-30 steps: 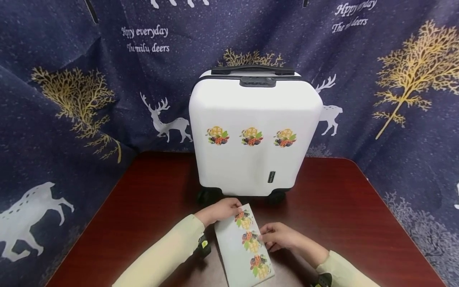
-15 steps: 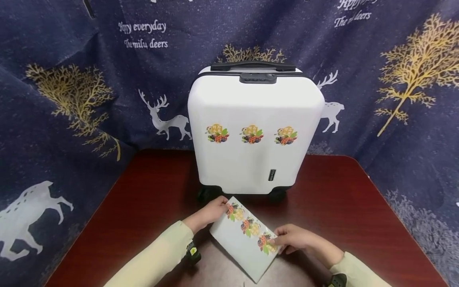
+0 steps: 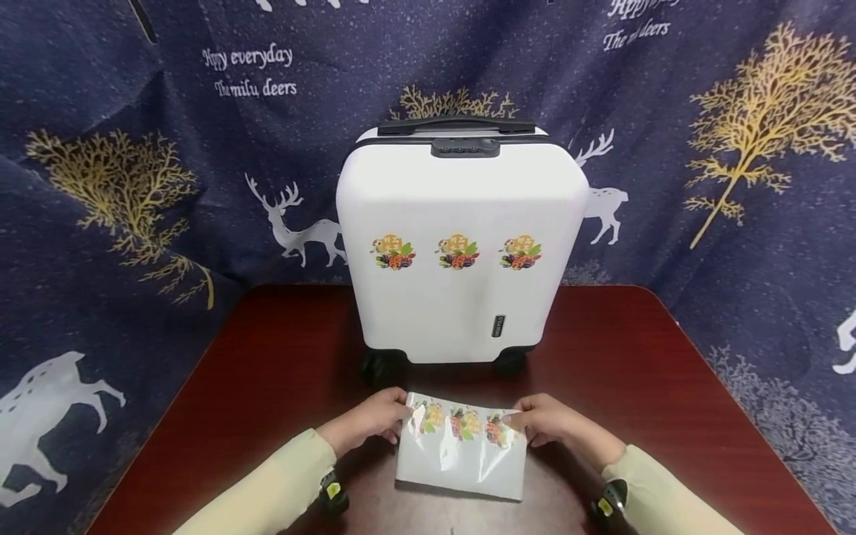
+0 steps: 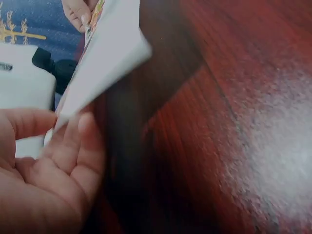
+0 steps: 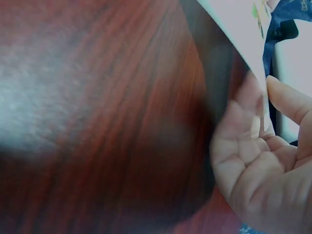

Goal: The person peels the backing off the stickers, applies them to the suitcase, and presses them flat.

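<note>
Both hands hold a white sticker sheet [image 3: 461,472] with three fruit-print stickers along its far edge. My left hand [image 3: 376,417] pinches its far left corner between thumb and fingers, as the left wrist view also shows. At the far right corner my right hand [image 3: 550,420] pinches it the same way. In both wrist views the sheet stands off the tabletop, casting a shadow. Behind it a white suitcase [image 3: 461,305] stands upright, with a row of three similar fruit stickers [image 3: 458,253] on its front.
A dark red glossy wooden table [image 3: 267,386] bears the suitcase, whose black wheels [image 3: 383,365] rest on it. A dark blue cloth [image 3: 281,134] with white deer and gold trees hangs behind. Each wrist wears a dark band [image 3: 332,490].
The sheet has turned from lengthwise to crosswise, its sticker row now along the far edge. My right hand has slid up to the far right corner; the left has shifted leftward.
</note>
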`<state>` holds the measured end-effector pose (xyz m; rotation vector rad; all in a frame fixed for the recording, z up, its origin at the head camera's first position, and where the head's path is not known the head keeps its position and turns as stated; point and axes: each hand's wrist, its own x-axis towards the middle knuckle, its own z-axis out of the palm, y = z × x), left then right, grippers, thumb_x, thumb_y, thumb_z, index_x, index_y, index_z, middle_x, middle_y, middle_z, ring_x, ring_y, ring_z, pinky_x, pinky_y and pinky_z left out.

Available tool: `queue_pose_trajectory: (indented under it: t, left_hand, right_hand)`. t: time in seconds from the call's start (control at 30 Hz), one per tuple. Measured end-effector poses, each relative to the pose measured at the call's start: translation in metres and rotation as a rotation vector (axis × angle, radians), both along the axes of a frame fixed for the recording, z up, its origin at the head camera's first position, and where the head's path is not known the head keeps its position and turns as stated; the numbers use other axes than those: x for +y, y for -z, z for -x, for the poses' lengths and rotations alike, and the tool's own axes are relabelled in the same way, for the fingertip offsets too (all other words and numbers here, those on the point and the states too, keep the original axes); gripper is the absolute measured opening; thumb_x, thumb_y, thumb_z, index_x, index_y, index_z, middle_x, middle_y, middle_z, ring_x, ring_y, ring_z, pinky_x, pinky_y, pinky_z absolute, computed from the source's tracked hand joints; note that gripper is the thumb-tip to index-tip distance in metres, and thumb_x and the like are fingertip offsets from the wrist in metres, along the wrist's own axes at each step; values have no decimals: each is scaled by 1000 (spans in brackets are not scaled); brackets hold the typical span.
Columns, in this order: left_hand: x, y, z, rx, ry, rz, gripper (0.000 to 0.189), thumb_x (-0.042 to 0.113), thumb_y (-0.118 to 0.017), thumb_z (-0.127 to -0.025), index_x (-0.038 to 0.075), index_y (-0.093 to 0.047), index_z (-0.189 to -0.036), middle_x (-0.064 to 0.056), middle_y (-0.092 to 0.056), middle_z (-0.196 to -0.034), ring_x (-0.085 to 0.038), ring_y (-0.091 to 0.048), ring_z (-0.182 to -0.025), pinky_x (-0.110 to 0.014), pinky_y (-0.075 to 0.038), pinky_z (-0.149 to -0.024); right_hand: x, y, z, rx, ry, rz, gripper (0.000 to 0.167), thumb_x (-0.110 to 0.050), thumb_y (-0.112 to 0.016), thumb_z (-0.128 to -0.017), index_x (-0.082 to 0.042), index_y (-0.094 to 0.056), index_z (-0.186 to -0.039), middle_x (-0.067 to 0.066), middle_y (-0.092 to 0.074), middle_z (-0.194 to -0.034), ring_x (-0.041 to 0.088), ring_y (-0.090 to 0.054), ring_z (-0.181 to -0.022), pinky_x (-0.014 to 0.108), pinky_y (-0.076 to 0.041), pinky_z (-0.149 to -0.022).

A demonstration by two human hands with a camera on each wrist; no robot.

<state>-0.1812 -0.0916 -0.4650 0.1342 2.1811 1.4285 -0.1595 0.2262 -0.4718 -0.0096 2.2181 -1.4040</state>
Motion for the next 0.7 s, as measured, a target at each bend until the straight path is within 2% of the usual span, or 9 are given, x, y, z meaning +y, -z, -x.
queue_pose_trajectory:
  t: [0.13, 0.27, 0.53, 0.7]
  left_hand:
    - [-12, 3, 2, -84, 43, -56, 29, 6, -58, -94, -9, -53, -118, -13, -69, -91, -13, -59, -65, -22, -53, -57]
    - [-23, 9, 6, -123, 53, -58, 34, 8, -62, -93, -9, -54, -121, -16, -73, -98, -12, -66, -71, -23, -55, -61]
    - [-33, 20, 14, -181, -9, -72, 44, 9, -67, -92, -14, -55, -128, -14, -78, -99, -16, -74, -83, -29, -62, -72]
    - [-34, 24, 16, -213, -40, -96, 50, 9, -68, -93, -17, -51, -132, -16, -78, -101, -15, -74, -82, -31, -63, -76]
  right_hand:
    - [-9, -2, 4, 60, 34, -90, 19, -19, -72, -92, -3, -64, -89, -3, -55, -64, 11, -51, -57, 23, -45, -54]
    - [-18, -2, 7, 119, 64, -182, 22, -21, -76, -90, -6, -62, -83, -1, -55, -63, 13, -52, -56, 24, -43, -51]
    - [-30, 1, 15, 197, 84, -298, 31, -22, -80, -87, -10, -55, -74, 3, -58, -61, 13, -53, -52, 22, -38, -46]
    - [-31, 5, 17, 223, 72, -325, 36, -22, -82, -85, -11, -51, -70, 3, -56, -59, 13, -55, -50, 23, -39, -45]
